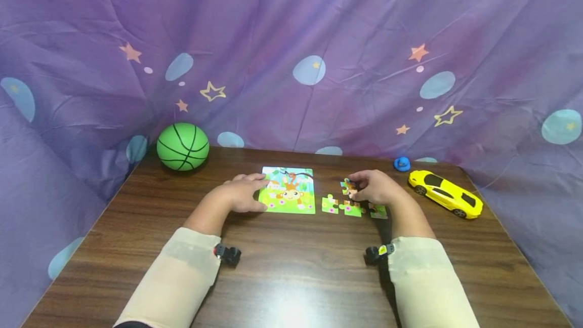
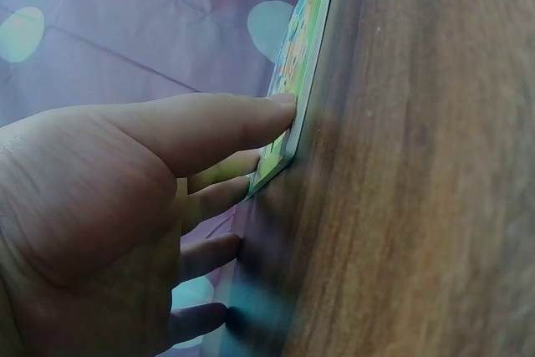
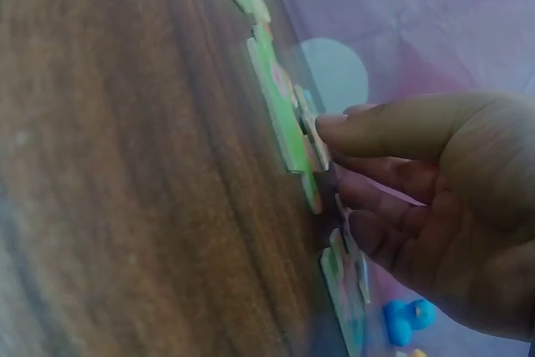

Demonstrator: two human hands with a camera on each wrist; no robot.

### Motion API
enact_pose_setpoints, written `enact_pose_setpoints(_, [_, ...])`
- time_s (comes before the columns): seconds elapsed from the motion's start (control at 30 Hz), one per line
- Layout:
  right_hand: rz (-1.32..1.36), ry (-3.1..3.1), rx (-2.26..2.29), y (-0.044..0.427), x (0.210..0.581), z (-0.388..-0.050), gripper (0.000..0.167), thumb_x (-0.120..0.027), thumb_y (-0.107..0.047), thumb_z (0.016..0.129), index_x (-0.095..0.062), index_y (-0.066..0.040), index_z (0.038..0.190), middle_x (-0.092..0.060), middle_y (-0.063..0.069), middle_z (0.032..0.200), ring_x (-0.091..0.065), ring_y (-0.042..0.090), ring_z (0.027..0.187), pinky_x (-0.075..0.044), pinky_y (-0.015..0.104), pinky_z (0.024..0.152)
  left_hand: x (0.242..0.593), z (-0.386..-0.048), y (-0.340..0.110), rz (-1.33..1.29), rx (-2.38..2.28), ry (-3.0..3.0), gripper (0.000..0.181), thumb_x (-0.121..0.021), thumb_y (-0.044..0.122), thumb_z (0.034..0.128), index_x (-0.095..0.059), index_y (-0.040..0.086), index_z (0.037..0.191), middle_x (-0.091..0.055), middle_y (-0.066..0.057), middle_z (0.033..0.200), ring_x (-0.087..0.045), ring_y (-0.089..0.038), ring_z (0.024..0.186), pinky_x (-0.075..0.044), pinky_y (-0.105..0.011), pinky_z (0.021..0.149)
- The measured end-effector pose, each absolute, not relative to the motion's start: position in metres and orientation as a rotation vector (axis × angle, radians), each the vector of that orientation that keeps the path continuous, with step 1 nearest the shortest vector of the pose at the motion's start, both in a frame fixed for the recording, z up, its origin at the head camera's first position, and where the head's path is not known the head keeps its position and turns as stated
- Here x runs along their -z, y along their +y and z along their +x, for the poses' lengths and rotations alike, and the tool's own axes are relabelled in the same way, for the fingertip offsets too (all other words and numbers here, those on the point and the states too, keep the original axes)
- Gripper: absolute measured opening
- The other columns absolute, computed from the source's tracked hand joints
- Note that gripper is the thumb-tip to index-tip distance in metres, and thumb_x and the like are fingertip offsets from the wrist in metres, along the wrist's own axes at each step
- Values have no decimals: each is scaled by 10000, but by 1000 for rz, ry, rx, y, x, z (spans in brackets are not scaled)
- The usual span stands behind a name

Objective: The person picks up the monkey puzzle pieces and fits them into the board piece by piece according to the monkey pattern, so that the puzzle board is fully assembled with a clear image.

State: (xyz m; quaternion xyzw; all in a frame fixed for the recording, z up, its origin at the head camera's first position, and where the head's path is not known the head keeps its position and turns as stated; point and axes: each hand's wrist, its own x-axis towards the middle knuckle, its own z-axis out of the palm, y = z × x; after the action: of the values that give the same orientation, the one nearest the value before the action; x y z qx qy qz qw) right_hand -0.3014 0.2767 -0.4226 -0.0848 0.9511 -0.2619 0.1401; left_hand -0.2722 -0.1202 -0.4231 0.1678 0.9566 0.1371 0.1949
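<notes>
A square monkey-picture puzzle board lies flat on the table. My left hand rests at its left side, fingers fairly straight; in the left wrist view the thumb touches the board's corner. To the right of the board, my right hand pinches a puzzle piece between thumb and fingers. Nearer the front lie a green-and-pink piece, another piece and a third green piece, partly under the hand. More pieces lie below the right fingers, partly hidden.
A green ball stands at the back left of the wooden table. Toward the back right are a small blue toy duck and a yellow toy car. A purple patterned curtain hangs behind the table.
</notes>
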Motion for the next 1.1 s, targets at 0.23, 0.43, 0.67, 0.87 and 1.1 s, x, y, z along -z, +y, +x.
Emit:
enact_pose_setpoints(0.23, [-180,2703,805,277,429,-304,624,-830,-158,932,-602,-87,1509,-643,248,1350,-617,366,1190,-622,327,658,421,-271,-120,465,-393,2676,819,-713,508,977,-361,297,1685,-239,27,1805,-223,-373,1659,-210,-745,1296])
enact_pose_setpoints(0.43, [-208,2722,803,278,430,-305,675,-845,-154,919,-575,-60,1530,-651,212,1274,-622,315,1104,-615,324,663,421,-271,-120,463,-404,2671,815,-711,487,981,-358,287,1687,-237,16,1807,-215,-380,1660,-201,-738,1302])
enact_pose_setpoints(0.67, [-205,2745,812,278,429,-304,665,-841,-136,918,-581,-36,1522,-657,219,1267,-639,315,1086,-625,325,682,421,-272,-121,466,-409,2668,824,-715,497,976,-355,290,1688,-230,19,1809,-209,-376,1663,-197,-731,1307])
enact_pose_setpoints(0.87, [-195,2775,801,278,427,-302,627,-813,-133,923,-599,-25,1502,-704,228,1287,-667,338,1128,-635,351,732,421,-272,-120,456,-407,2671,822,-725,499,968,-368,304,1682,-244,33,1804,-231,-371,1655,-228,-730,1296])
enact_pose_setpoints(1.1, [-244,2842,849,275,429,-305,595,-795,-197,948,-612,-18,1486,-738,214,1308,-694,337,1161,-590,478,994,420,-271,-120,454,-414,2677,830,-733,494,959,-372,300,1680,-251,44,1801,-245,-363,1649,-240,-718,1294])
